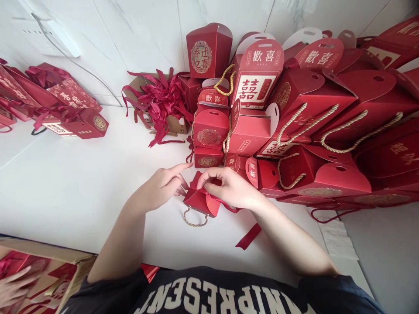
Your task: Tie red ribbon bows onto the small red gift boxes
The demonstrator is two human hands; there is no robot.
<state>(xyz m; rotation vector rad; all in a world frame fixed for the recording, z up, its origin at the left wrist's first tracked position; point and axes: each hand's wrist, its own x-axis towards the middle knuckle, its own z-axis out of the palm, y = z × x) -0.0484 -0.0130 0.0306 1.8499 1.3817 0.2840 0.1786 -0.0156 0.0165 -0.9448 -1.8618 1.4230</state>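
A small red gift box [199, 201] with a twisted gold cord handle [195, 224] stands on the white table in front of me. My right hand [225, 185] is over the top of the box, thumb and fingertips pinched on a red ribbon there. From under this hand the ribbon [249, 237] runs toward me, its cut end lying on the table. My left hand [165, 187] is just left of the box, index finger stretched out and the other fingers loosely bent, with nothing visible in it. The fingers of my right hand partly cover the ribbon at the top.
Stacked red gift boxes [255, 131] fill the right side. A cardboard box [176, 125] heaped with red ribbons [160, 98] stands at the back. More red boxes [81, 124] lie at the left. At lower left, another person's hand [15, 285] reaches over a carton [81, 261].
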